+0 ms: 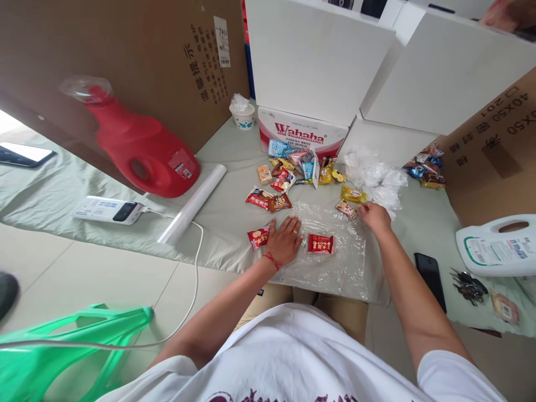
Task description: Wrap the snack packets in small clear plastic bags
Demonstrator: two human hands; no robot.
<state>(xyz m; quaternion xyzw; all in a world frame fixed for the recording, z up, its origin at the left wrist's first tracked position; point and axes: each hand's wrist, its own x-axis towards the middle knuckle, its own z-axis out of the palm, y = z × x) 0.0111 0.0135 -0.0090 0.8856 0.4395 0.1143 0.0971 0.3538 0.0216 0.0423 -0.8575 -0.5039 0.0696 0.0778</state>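
Observation:
My left hand (pixel 285 241) lies flat with its fingers spread, at the left edge of a clear plastic sheet (pixel 347 273) and touching a red snack packet (pixel 258 238). Another red packet (pixel 320 244) rests on the sheet, right of that hand. The fingertips of my right hand (pixel 376 216) are pressed together beside a small cream-and-red packet (pixel 347 209) and a yellow packet (pixel 354 194); what they hold, if anything, is too small to tell. Behind them sits a heap of mixed snack packets (pixel 304 162).
Crumpled clear plastic (pixel 372 170) lies behind my right hand. A red jug (pixel 146 151), a plastic roll (pixel 192 204) and a power bank (pixel 109 210) are left. A phone (pixel 430 281), keys (pixel 469 286) and a white bottle (pixel 498 245) are right. Boxes stand behind.

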